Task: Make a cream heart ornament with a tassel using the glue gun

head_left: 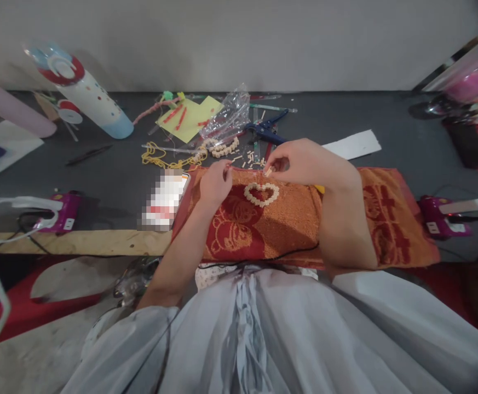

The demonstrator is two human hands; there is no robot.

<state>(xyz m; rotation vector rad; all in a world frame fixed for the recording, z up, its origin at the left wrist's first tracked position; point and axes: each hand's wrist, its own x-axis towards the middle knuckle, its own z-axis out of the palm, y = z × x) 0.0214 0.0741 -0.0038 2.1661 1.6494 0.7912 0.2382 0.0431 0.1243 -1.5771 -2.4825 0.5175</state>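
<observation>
A heart shape made of small cream beads (pixel 261 193) lies on an orange and red towel (pixel 288 219) spread over the table's near edge. My left hand (pixel 215 183) rests on the towel just left of the heart, fingers pinched together on something I cannot make out. My right hand (pixel 300 163) hovers above the heart's top, pinching a small cream bead (pixel 268 171) between thumb and fingers. Loose beads (pixel 247 158) and a short beaded strand (pixel 224 148) lie just beyond the towel.
Behind the towel lie blue pliers (pixel 268 129), a clear plastic bag (pixel 228 117), yellow paper (pixel 189 117), yellow cord (pixel 160 156) and white paper (pixel 351 144). A phone (pixel 165 200) sits left of the towel. A dotted tube (pixel 86 93) lies far left. Purple glue guns (pixel 58 212) (pixel 442 216) flank the work.
</observation>
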